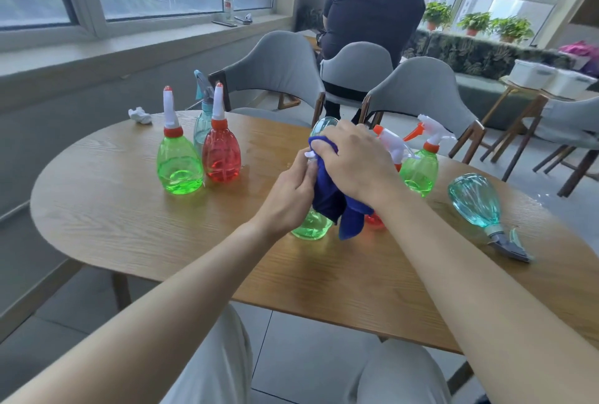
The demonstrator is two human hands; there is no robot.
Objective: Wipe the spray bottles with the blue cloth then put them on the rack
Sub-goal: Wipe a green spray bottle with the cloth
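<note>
My left hand [291,191] grips a green spray bottle [311,225] standing on the wooden table [129,225]; only its base shows. My right hand [353,162] presses the blue cloth [327,199] around the bottle's upper part. A red bottle [374,220] peeks out behind the cloth. At the left stand a green bottle [180,160], a red bottle [221,152] and a teal bottle [202,121]. Another green bottle [419,173] with a white trigger stands right of my hands. A teal bottle [479,206] lies on its side at the right. No rack is in view.
A crumpled white tissue [140,115] lies at the table's far left. Grey chairs [278,73] stand along the far side, and a person [372,8] in black stands behind them. White boxes [551,74] sit on a side table at the right.
</note>
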